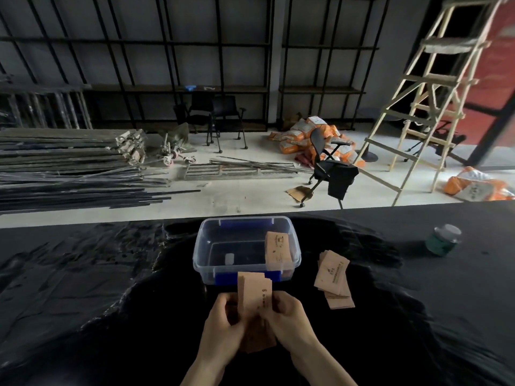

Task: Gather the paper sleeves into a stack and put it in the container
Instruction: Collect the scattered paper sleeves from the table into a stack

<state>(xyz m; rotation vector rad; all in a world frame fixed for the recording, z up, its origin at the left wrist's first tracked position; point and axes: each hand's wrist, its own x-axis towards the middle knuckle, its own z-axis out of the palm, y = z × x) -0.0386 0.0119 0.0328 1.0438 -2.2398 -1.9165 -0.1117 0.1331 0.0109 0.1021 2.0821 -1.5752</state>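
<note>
Both hands hold one stack of brown paper sleeves [255, 296] upright just in front of the container. My left hand [223, 327] grips its left edge and my right hand [289, 321] its right edge. The clear plastic container [204, 246] with blue latches sits on the black table beyond the stack. One bundle of sleeves [278, 247] leans against its right inner wall. A loose pile of more sleeves [333, 277] lies fanned on the table, right of the container.
A green-labelled jar with a pale lid [443, 239] stands at the far right of the table. Crinkled black plastic sheeting [97, 274] covers the table. Beyond its far edge are floor, chairs, metal bars and a wooden ladder.
</note>
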